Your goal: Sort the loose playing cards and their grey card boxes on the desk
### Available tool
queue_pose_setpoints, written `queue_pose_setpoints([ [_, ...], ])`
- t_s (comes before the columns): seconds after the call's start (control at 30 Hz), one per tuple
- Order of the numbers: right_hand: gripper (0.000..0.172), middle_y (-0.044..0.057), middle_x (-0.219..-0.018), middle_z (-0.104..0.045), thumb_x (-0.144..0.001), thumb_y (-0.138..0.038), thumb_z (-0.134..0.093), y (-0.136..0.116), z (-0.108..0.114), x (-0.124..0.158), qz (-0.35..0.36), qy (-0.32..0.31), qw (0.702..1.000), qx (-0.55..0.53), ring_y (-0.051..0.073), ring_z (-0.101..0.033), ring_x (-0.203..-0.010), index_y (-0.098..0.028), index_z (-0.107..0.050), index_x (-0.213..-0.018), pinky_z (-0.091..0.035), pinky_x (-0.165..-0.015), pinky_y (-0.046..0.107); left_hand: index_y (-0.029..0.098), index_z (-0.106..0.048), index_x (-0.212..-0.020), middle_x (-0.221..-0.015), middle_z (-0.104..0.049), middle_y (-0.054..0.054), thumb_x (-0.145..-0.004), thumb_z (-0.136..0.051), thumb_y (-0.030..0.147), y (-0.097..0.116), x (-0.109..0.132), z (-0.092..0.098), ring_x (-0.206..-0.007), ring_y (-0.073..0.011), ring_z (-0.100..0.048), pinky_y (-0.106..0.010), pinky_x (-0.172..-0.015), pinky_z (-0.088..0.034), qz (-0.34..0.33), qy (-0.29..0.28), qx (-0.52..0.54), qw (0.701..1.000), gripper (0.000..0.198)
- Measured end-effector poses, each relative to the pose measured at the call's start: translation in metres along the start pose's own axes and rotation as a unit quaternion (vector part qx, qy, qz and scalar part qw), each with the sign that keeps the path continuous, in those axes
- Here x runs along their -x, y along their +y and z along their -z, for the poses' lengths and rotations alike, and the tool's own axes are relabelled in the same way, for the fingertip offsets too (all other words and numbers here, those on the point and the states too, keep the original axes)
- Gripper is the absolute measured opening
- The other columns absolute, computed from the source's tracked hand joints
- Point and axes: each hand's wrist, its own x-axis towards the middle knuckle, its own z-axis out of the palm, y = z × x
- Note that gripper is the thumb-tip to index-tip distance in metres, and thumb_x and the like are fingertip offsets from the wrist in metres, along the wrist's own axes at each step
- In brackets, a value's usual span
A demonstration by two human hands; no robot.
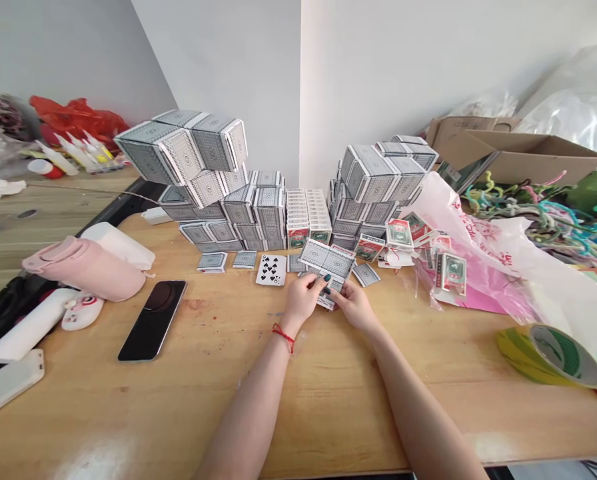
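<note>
Between my two hands are several playing cards (328, 259) with grey patterned backs, partly joined or folded. My left hand (303, 297), with a red string on the wrist, pinches their lower left side. My right hand (356, 303) pinches the lower right side. Both thumbs, with dark green nails, press on the cards' near face. Left of my hands a spade card (271, 270) lies face up. Small card piles (212, 261) lie beside it, and a loose patterned card (366, 274) is just right of the held cards.
Card-block stacks rise at left (206, 187) and right (371, 177), with card boxes (320, 217) between. A phone (152, 320) and pink bottle (93, 267) are at left. Boxed decks (451, 275), plastic bags, a tape roll (551, 355) and a cardboard box (523, 157) stand at right.
</note>
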Motion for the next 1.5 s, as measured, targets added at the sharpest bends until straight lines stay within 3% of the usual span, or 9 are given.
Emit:
queue_pose_setpoints([
  [0.13, 0.040, 0.000, -0.065, -0.062, -0.062, -0.047, -0.069, -0.001, 0.003, -0.001, -0.005, 0.049, 0.998, -0.028, 0.012, -0.054, -0.050, -0.017, -0.055, -0.084, -0.047, -0.044, 0.025, 0.017, -0.052, -0.064, -0.063, -0.054, -0.002, -0.088, -0.035, 0.034, 0.001, 0.002, 0.006, -0.065, -0.0133, -0.047, -0.025, -0.061, -0.035, -0.061, 0.060, -0.117, 0.989, 0.034],
  [0.23, 0.037, -0.002, -0.062, -0.060, -0.062, -0.046, -0.071, -0.003, 0.005, -0.002, -0.002, 0.071, 0.996, -0.045, 0.010, -0.051, -0.044, -0.018, -0.054, -0.079, -0.045, -0.041, 0.024, 0.018, -0.060, -0.082, -0.077, -0.060, -0.007, -0.086, -0.040, 0.028, 0.000, 0.000, 0.017, -0.082, -0.0191, -0.052, -0.032, -0.076, -0.039, -0.084, 0.175, -0.215, 0.957, 0.023],
  [0.3, 0.036, -0.003, -0.059, -0.059, -0.062, -0.046, -0.071, -0.004, 0.006, -0.003, -0.004, 0.076, 0.995, -0.057, 0.009, -0.049, -0.042, -0.018, -0.053, -0.076, -0.044, -0.040, 0.024, 0.018, -0.059, -0.095, -0.092, -0.061, -0.010, -0.084, -0.042, 0.024, -0.002, -0.001, 0.023, -0.096, -0.0224, -0.050, -0.038, -0.088, -0.036, -0.075, 0.255, -0.267, 0.926, 0.021],
  [0.4, 0.036, -0.003, -0.059, -0.058, -0.062, -0.045, -0.071, -0.003, 0.007, -0.004, -0.010, 0.073, 0.995, -0.073, 0.009, -0.049, -0.042, -0.018, -0.052, -0.075, -0.045, -0.040, 0.024, 0.013, -0.051, -0.114, -0.118, -0.052, -0.016, -0.080, -0.045, 0.021, -0.006, -0.003, 0.029, -0.115, -0.0287, -0.042, -0.047, -0.098, -0.029, -0.031, 0.292, -0.340, 0.894, 0.035],
  [0.57, 0.037, -0.004, -0.059, -0.057, -0.060, -0.045, -0.072, -0.004, 0.006, -0.003, -0.016, 0.069, 0.995, -0.074, 0.009, -0.049, -0.042, -0.018, -0.053, -0.075, -0.045, -0.040, 0.023, 0.009, -0.039, -0.125, -0.124, -0.048, -0.020, -0.078, -0.044, 0.016, -0.015, -0.004, 0.027, -0.121, -0.0305, -0.039, -0.052, -0.102, -0.023, 0.032, 0.270, -0.385, 0.882, 0.048],
  [1.0, 0.038, -0.003, -0.058, -0.059, -0.059, -0.047, -0.072, -0.003, 0.005, -0.004, -0.022, 0.058, 0.995, -0.072, 0.010, -0.049, -0.042, -0.018, -0.053, -0.077, -0.044, -0.041, 0.024, 0.012, -0.047, -0.113, -0.108, -0.055, -0.015, -0.073, -0.048, 0.009, -0.010, -0.005, 0.032, -0.109, -0.0286, -0.048, -0.046, -0.095, -0.033, 0.010, 0.269, -0.350, 0.897, 0.040],
  [1.5, 0.036, -0.002, -0.060, -0.059, -0.059, -0.047, -0.072, -0.007, 0.003, 0.000, -0.022, 0.058, 0.996, -0.070, 0.010, -0.049, -0.044, -0.019, -0.055, -0.075, -0.044, -0.042, 0.025, 0.013, -0.048, -0.110, -0.107, -0.056, -0.016, -0.070, -0.054, 0.014, -0.026, -0.010, 0.038, -0.108, -0.0280, -0.049, -0.045, -0.089, -0.038, -0.010, 0.287, -0.304, 0.908, 0.040],
])
